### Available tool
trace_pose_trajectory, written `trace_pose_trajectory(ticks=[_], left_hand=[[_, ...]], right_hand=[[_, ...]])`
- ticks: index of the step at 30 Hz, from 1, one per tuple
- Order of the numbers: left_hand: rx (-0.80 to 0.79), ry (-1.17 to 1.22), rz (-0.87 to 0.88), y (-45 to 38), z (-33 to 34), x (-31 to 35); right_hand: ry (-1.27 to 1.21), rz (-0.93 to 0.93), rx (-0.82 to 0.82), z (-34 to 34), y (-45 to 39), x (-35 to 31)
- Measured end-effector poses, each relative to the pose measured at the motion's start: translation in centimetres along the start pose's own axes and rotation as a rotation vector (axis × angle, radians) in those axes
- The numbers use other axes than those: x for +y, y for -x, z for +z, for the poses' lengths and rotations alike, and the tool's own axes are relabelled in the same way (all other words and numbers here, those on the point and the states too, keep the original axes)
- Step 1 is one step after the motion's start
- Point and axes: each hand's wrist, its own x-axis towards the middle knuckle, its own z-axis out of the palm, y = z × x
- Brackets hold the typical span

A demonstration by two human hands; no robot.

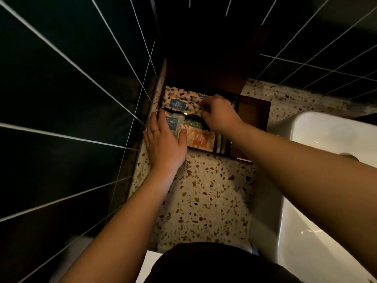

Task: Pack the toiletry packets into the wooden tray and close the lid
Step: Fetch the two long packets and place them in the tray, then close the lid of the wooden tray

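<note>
A dark wooden tray (253, 115) sits on the terrazzo counter against the tiled wall, its lid (206, 74) standing open behind it. Inside lie patterned toiletry packets: a toothbrush packet (177, 103) at the back, a shower cap packet (173, 121) front left, an orange packet (201, 139) front right. My left hand (163, 141) lies flat with fingers spread on the tray's left front corner, over the shower cap packet. My right hand (218, 113) reaches into the tray's middle, fingers pinched on a packet's edge; which packet is unclear.
A white basin (326, 160) takes up the right side. Dark tiled walls (71, 99) close in on the left and behind. Terrazzo counter (208, 201) stretches between the tray and my body.
</note>
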Motion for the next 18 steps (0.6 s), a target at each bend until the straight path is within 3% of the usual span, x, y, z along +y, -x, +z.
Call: trace_pose_trajectory(ticks=[5,11,18], left_hand=[[0.012,-0.015,0.041,-0.7,-0.6,0.8],[0.002,0.236,0.074,-3.3,-1.6,3.2],[-0.01,0.477,0.07,-7.8,-3.6,6.1]], right_hand=[[-0.279,0.12,0.11,-2.2,2.8,0.8],[-0.539,0.273,0.19,-4.6,4.9,2.9],[-0.455,0.292,0.199,-7.6,4.1,3.2]])
